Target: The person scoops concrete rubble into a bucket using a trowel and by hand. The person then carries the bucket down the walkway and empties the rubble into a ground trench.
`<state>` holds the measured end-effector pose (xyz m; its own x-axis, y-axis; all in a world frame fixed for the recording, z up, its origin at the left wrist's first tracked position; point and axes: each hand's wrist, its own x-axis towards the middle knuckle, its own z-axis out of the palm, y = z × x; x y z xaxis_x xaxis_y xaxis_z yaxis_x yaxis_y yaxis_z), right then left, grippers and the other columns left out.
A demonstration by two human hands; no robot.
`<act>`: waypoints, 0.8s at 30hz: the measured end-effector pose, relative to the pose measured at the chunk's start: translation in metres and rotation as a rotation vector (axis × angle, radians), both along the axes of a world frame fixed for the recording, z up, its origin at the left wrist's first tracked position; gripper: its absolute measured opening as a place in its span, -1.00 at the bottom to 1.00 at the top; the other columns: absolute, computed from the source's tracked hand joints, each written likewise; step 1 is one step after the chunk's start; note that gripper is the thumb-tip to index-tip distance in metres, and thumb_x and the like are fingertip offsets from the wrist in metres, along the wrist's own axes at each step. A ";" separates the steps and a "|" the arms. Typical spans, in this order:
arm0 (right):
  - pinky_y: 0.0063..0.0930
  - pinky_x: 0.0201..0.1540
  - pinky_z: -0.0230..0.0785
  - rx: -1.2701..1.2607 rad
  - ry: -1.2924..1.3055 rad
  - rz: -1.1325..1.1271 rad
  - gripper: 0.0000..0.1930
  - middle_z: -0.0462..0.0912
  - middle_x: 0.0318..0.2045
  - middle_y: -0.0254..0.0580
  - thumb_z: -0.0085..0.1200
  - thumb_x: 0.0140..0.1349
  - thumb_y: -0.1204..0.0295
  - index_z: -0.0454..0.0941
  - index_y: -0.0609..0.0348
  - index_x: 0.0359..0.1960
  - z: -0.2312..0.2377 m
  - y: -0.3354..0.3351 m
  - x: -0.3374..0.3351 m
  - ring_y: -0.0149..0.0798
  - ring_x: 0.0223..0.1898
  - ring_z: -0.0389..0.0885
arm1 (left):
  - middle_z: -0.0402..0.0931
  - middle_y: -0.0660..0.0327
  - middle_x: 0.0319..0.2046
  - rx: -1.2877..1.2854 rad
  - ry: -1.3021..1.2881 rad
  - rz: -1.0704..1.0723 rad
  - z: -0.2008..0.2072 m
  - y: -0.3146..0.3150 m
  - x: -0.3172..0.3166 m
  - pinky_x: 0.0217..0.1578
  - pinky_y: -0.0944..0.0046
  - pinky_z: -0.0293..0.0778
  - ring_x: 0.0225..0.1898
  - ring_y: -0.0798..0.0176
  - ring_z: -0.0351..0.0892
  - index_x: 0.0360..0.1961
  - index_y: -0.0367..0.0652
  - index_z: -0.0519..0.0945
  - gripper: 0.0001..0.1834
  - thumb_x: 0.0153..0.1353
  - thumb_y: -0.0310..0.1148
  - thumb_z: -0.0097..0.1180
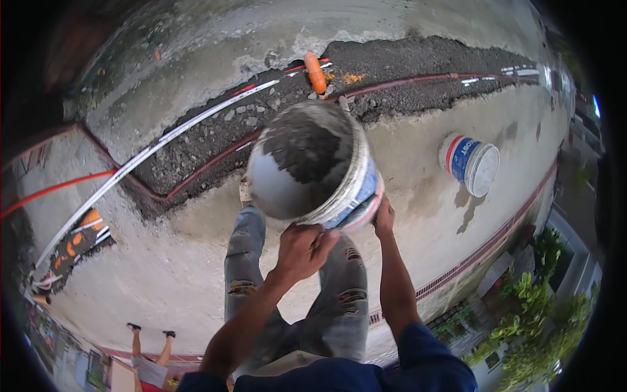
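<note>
Am gripping mortar bucket (313, 163): left hand (302, 251) clamping rim, right hand (384, 219) closed on base; tipping slowly, aiming along trench (222, 140).

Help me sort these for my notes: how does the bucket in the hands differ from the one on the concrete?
The held bucket is tilted, gripped by the left hand and right hand, with grey mix inside. The far bucket lies on its side, untouched, its contents unseen. Both are white with blue and red bands.
</note>
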<state>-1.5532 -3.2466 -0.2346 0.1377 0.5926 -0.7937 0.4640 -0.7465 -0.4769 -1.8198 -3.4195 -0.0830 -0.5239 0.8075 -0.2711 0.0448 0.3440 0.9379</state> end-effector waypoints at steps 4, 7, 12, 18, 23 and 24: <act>-0.37 -0.13 0.42 -0.118 -0.082 0.262 -0.39 0.65 -0.30 -0.12 0.01 0.22 -0.08 0.56 0.30 -0.03 -0.092 0.027 -0.054 -0.31 -0.24 0.55 | 0.19 0.19 -0.76 -0.147 -0.135 0.229 0.027 -0.012 -0.016 -0.63 0.18 0.12 -0.71 0.24 0.21 -0.67 -0.22 0.30 -0.60 0.23 -0.27 0.09; -0.59 -0.60 0.21 -0.171 0.109 0.467 -0.42 0.47 -0.61 -0.43 -0.03 0.20 -0.19 0.58 0.16 -0.29 -0.139 0.020 -0.121 -0.50 -0.62 0.38 | 0.10 0.28 -0.74 -0.357 -0.193 0.378 0.027 -0.034 -0.012 -0.62 0.26 0.01 -0.67 0.37 0.08 -0.68 -0.20 0.24 -0.55 0.34 -0.22 -0.12; -0.30 -0.43 0.42 -0.156 0.167 0.933 -0.49 0.58 -0.52 -0.25 0.12 0.15 -0.10 0.55 0.19 -0.43 -0.220 0.063 -0.176 -0.28 -0.43 0.60 | -0.05 0.39 -0.79 -0.189 -0.220 0.761 0.028 -0.024 0.023 -0.60 0.27 -0.01 -0.70 0.36 -0.06 -0.69 -0.03 0.13 -0.40 0.38 0.15 -0.29; -0.11 0.10 0.36 0.302 -0.316 1.289 -0.20 0.45 -0.01 0.31 0.19 0.04 0.00 0.22 0.39 0.15 -0.272 0.154 -0.185 0.16 0.05 0.47 | -0.20 0.43 -0.79 -0.245 -0.149 1.439 0.031 -0.035 0.001 -0.59 0.34 -0.13 -0.69 0.41 -0.25 -0.74 0.06 0.04 -0.37 0.38 0.21 -0.38; -0.19 0.14 0.35 0.020 -0.479 1.384 0.05 0.33 0.14 0.36 0.23 -0.02 -0.03 -0.09 0.42 0.31 -0.313 0.192 -0.159 0.15 0.16 0.40 | -0.15 0.42 -0.78 -0.291 -0.194 1.688 0.012 -0.008 0.006 -0.59 0.33 -0.07 -0.70 0.42 -0.21 -0.75 0.08 0.06 -0.38 0.36 0.22 -0.35; -0.16 0.11 0.37 0.025 -0.473 1.316 -0.03 0.41 0.07 0.37 0.24 0.00 0.01 -0.01 0.41 0.26 -0.317 0.191 -0.157 0.17 0.11 0.45 | -0.15 0.43 -0.78 -0.326 -0.233 1.619 0.013 -0.001 0.007 -0.57 0.31 -0.02 -0.69 0.40 -0.15 -0.77 0.11 0.06 -0.37 0.34 0.24 -0.31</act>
